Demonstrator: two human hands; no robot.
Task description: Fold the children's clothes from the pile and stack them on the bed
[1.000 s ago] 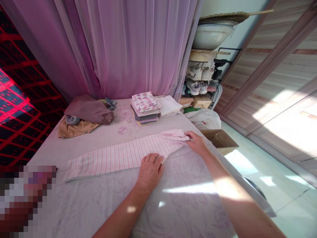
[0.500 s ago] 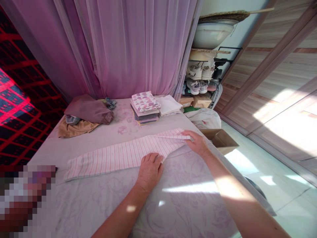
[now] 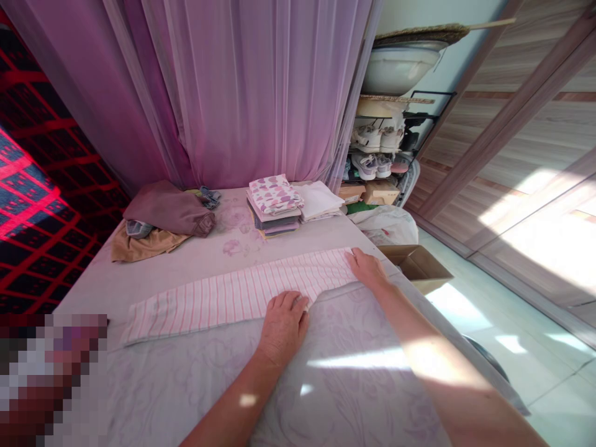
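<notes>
Pink-and-white striped trousers (image 3: 223, 288) lie folded lengthwise on the bed, their legs stretching to the left. My left hand (image 3: 285, 326) rests at their near edge around the crotch, its fingers over the cloth and the thumb closed against it. At the waist end on the right, my right hand (image 3: 367, 268) has its fingers closed on the edge of the fabric. The waist part now lies flat between both hands. The undersides of my fingers are hidden.
A folded stack (image 3: 274, 205) topped by a heart-print cloth stands at the back, beside folded white cloth (image 3: 321, 202). Crumpled brown clothes (image 3: 170, 208) lie back left. Past the bed's right edge are a cardboard box (image 3: 416, 267) and a shoe rack (image 3: 377, 152).
My right hand has turned the waistband from a folded-over, raised position to lying flat and smooth. My left hand has stayed on the same spot of the trousers.
</notes>
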